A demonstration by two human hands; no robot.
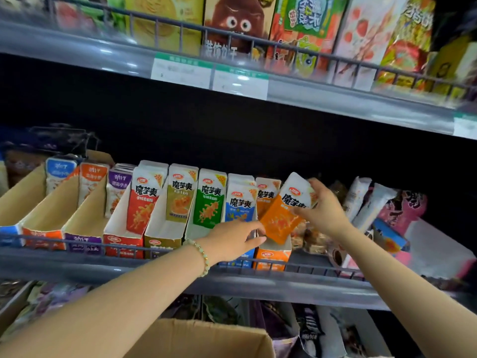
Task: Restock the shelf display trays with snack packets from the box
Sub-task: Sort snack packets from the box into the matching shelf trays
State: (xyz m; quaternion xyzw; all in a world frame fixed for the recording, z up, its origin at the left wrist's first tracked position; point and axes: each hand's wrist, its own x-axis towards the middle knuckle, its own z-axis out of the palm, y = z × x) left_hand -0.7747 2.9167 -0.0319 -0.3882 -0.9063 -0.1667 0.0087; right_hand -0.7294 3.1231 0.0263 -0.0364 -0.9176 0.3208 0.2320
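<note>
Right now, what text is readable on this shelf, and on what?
"魔芋爽": orange packet in the right hand; also standing packets in the trays.
"劲仔": three packets at far left.
Price tags, upper-shelf boxes, small print: too blurred to read.

Both arms outstretched, left grip [232, 241] reaching, right grip [320, 205] clasping

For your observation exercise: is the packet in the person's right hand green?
No, the right hand grips an orange packet above the orange tray.
</note>
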